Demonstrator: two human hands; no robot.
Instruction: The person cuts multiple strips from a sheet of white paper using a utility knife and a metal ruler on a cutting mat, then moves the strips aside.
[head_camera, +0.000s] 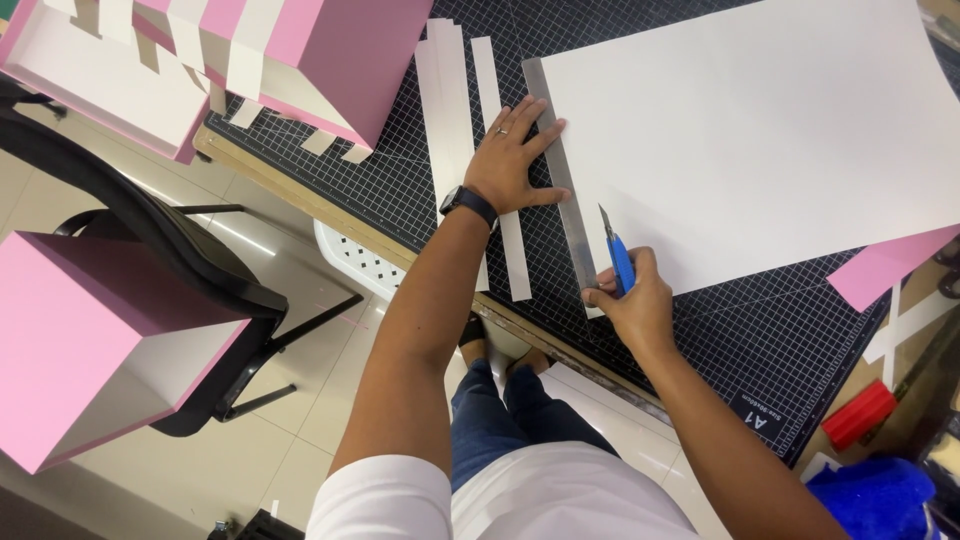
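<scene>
**Cutting white paper along a metal ruler**

The left hand (512, 160) lies flat and open, fingers spread, pressing on a long metal ruler (562, 180) that runs from about 12 o'clock to 6 o'clock across the black cutting mat (400, 170). The right hand (632, 300) is closed around a blue utility knife (618, 255); its blade points to 12 o'clock and sits just beside the right edge of the ruler, near the ruler's lower end. The ruler lies over the left edge of a large white paper sheet (760, 140), which covers the mat toward 2 o'clock. At 9 o'clock from the left hand, several narrow white strips (450, 90) lie side by side on the mat, one partly under the wrist. A pink box (330, 50) stands on the worktop at 11 o'clock, and another pink box (80, 320) rests on a black chair (200, 260) at 8 o'clock. A red object (858, 413) lies at 4 o'clock.
</scene>
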